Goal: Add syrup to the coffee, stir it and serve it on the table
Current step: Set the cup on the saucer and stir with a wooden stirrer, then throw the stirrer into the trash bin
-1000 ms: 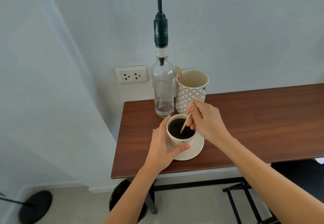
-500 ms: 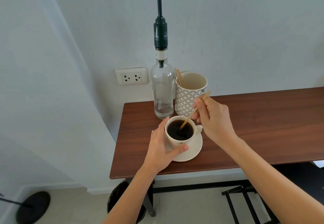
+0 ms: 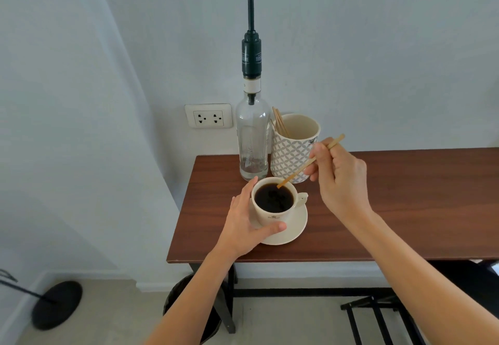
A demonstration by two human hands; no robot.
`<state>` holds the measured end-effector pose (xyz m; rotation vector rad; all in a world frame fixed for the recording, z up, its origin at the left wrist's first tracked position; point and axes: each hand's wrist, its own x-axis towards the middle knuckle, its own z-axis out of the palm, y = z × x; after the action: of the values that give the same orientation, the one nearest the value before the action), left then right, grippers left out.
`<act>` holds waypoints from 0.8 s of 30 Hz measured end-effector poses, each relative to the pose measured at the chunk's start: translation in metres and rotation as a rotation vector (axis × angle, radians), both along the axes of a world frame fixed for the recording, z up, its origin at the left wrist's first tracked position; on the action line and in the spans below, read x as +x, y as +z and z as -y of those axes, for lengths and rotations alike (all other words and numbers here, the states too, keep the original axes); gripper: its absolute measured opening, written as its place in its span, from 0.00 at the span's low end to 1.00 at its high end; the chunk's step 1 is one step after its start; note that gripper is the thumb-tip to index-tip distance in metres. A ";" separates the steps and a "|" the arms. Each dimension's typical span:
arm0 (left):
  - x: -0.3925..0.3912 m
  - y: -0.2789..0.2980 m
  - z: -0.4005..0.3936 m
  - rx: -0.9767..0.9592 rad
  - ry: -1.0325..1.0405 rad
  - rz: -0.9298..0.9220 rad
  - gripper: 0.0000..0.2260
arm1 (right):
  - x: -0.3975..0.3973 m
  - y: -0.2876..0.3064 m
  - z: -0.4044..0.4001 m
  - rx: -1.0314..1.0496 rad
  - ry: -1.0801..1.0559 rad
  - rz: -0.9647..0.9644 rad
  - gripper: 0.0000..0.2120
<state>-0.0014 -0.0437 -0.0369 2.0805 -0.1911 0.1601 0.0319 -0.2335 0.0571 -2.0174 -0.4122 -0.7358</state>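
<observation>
A cream coffee cup (image 3: 272,216) full of black coffee stands on a cream saucer (image 3: 295,230) near the left end of the brown table (image 3: 405,204). My left hand (image 3: 244,223) wraps around the cup's left side, thumb across its front. My right hand (image 3: 339,180) pinches a wooden stir stick (image 3: 299,172), which slants down to the left; its wet tip is at the cup's far rim, just above the coffee. Behind the cup stands a clear glass syrup bottle (image 3: 252,142) with a tall black pump, almost empty.
A patterned cup (image 3: 293,150) holding several wooden sticks stands beside the bottle, against the wall. A wall socket (image 3: 208,119) is left of the bottle. Below the table are a dark bin (image 3: 189,309), black frame legs and a black rack (image 3: 378,320). A round black stand base (image 3: 56,305) lies on the floor at left.
My right hand has lifted up and to the right, drawing the stick out of the coffee until only its tip is at the rim. My left hand stays on the cup.
</observation>
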 end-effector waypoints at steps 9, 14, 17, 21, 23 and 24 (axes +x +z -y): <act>-0.004 0.006 0.001 -0.045 0.032 -0.038 0.40 | 0.010 -0.004 0.010 0.309 -0.164 -0.315 0.18; -0.009 0.004 -0.023 -0.148 0.047 -0.001 0.43 | 0.013 0.013 0.003 0.702 -0.144 -0.490 0.17; -0.015 0.007 -0.064 -0.170 0.146 0.086 0.33 | 0.001 0.026 -0.029 0.810 -0.080 -0.485 0.18; -0.028 -0.004 -0.156 -0.279 0.336 0.074 0.23 | -0.025 0.025 -0.108 0.816 -0.012 -0.483 0.18; -0.033 -0.017 -0.209 -0.246 0.425 0.053 0.17 | -0.038 0.012 -0.156 0.773 0.008 -0.476 0.18; -0.034 -0.026 -0.235 -0.213 0.463 0.036 0.17 | -0.044 0.003 -0.181 0.725 0.012 -0.474 0.18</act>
<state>-0.0358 0.1909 -0.0625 1.8796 0.2793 0.4769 -0.0122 -0.0527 0.0603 -1.4227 0.1179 -0.3046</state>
